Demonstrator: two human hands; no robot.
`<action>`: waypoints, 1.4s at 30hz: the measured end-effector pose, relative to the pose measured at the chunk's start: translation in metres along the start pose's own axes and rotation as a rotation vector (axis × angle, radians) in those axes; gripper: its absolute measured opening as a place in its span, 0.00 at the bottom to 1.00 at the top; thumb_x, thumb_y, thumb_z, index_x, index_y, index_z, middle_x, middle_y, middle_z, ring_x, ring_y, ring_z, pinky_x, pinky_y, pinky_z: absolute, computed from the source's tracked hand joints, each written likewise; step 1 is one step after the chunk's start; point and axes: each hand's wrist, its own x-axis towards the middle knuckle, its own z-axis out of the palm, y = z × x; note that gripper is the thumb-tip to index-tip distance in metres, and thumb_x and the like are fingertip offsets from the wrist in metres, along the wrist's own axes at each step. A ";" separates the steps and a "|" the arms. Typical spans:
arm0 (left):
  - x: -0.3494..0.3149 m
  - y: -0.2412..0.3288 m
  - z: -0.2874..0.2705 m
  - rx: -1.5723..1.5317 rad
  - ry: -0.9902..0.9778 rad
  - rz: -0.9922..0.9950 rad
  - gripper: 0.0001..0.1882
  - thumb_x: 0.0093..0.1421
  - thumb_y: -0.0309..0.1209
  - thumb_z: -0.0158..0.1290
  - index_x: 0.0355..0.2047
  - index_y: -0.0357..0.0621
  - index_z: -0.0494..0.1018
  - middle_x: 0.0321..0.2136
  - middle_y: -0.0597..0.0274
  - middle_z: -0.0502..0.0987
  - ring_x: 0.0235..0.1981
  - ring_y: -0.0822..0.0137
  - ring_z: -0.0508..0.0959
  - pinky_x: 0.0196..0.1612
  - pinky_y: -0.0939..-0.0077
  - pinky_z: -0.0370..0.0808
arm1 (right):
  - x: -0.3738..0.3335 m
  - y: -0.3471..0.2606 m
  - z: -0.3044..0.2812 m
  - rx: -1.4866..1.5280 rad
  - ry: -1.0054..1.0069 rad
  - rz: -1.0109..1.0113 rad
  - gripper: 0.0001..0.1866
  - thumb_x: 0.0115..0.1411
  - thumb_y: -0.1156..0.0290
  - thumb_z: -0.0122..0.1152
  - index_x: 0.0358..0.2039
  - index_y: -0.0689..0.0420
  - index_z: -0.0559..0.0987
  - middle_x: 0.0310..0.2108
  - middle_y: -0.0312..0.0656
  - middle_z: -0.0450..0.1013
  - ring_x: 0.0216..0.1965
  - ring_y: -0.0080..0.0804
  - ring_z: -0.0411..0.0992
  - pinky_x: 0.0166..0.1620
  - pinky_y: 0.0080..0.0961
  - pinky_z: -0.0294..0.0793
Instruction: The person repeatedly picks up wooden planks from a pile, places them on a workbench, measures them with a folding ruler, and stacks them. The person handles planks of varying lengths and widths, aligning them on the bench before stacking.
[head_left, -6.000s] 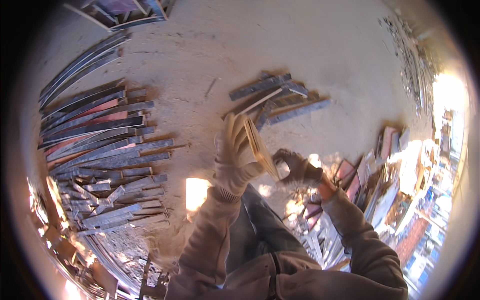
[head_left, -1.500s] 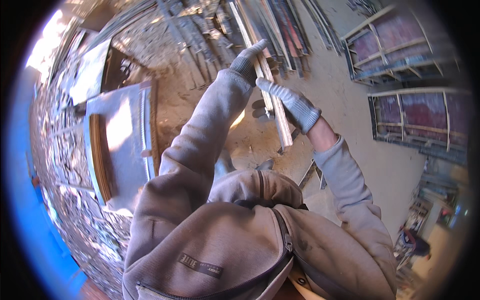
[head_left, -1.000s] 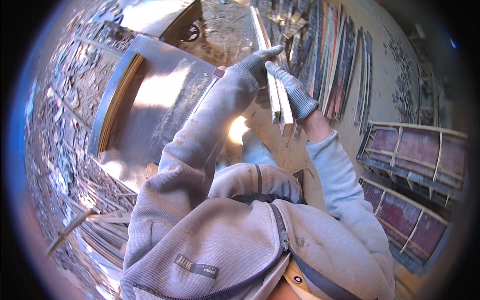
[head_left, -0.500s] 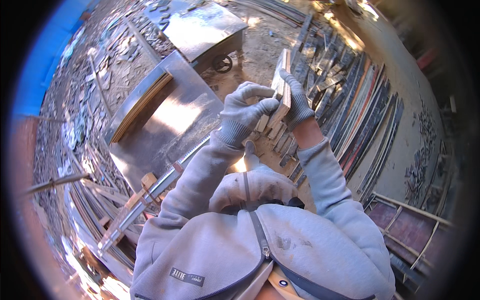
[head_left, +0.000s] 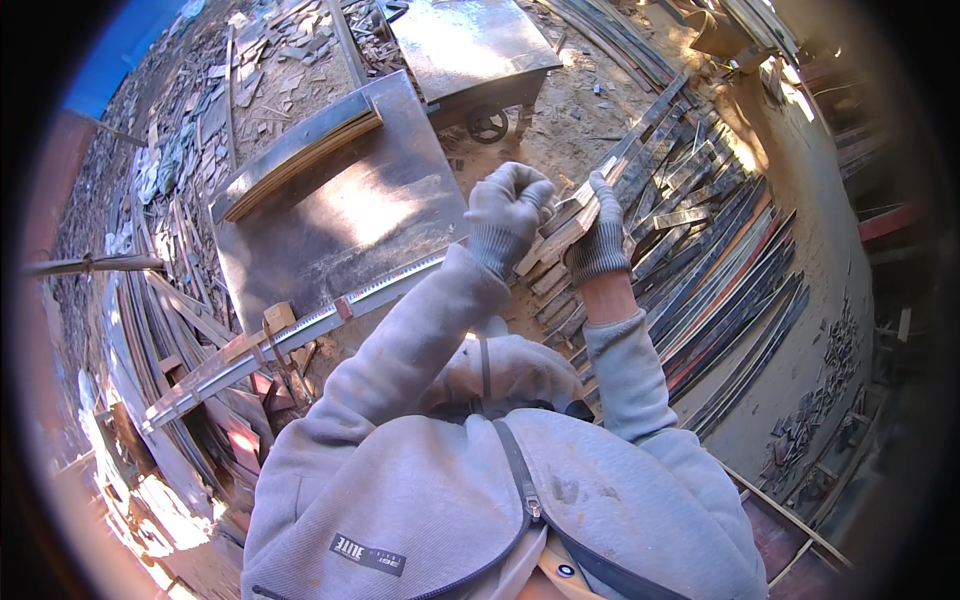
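One gloved left hand [head_left: 508,208], fingers curled inward just beside the wood, any hold not discernible; one gloved right hand [head_left: 602,238], closed around a pale wooden piece [head_left: 572,222] in front of the torso. To the left, one dark counter [head_left: 310,265] bearing stacked strips [head_left: 305,162], a graduated rule [head_left: 400,277] along its near edge; to the right, numerous long planks [head_left: 715,300], laid roughly parallel.
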 end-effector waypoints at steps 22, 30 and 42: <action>0.068 0.026 -0.095 -0.072 -0.144 -0.295 0.07 0.64 0.29 0.67 0.38 0.39 0.85 0.27 0.58 0.86 0.20 0.74 0.79 0.20 0.77 0.72 | 0.036 0.058 0.079 -0.207 -0.043 -0.040 0.48 0.67 0.36 0.59 0.66 0.70 0.63 0.50 0.54 0.73 0.45 0.45 0.78 0.48 0.38 0.85; 0.128 -0.023 -0.152 0.175 -0.112 -0.130 0.44 0.66 0.41 0.68 0.74 0.35 0.61 0.64 0.34 0.74 0.65 0.50 0.76 0.66 0.62 0.75 | 0.024 0.065 0.094 0.005 -0.072 -0.016 0.39 0.71 0.42 0.59 0.58 0.71 0.68 0.45 0.53 0.75 0.38 0.42 0.80 0.45 0.36 0.88; 0.169 0.041 -0.106 0.338 -0.510 -0.133 0.52 0.47 0.62 0.75 0.62 0.34 0.75 0.51 0.48 0.84 0.50 0.58 0.83 0.58 0.67 0.77 | 0.017 0.123 0.089 -0.613 -0.317 -0.477 0.25 0.71 0.55 0.67 0.59 0.59 0.78 0.47 0.37 0.79 0.49 0.27 0.77 0.55 0.28 0.78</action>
